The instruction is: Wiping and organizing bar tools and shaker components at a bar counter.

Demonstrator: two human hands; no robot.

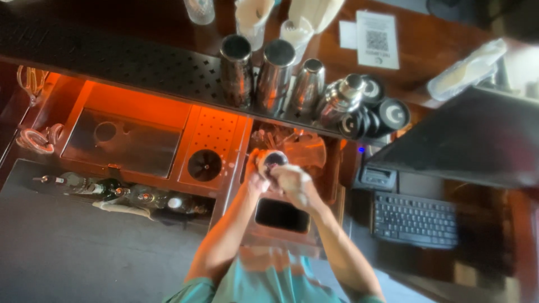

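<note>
Both hands, left hand (257,178) and right hand (293,185), closed their fingers around a blurred small cup (273,161), its body hidden, shakers (274,76) at twelve o'clock.

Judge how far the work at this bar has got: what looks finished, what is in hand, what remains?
Looks done: four shiny metal shaker tins stand lined up on the black perforated bar mat. In hand: the left hand and the right hand together hold a small round dark-topped cup over the well; the blur hides what they are doing to it. Left: the cup is not yet set down with the tins.
</note>
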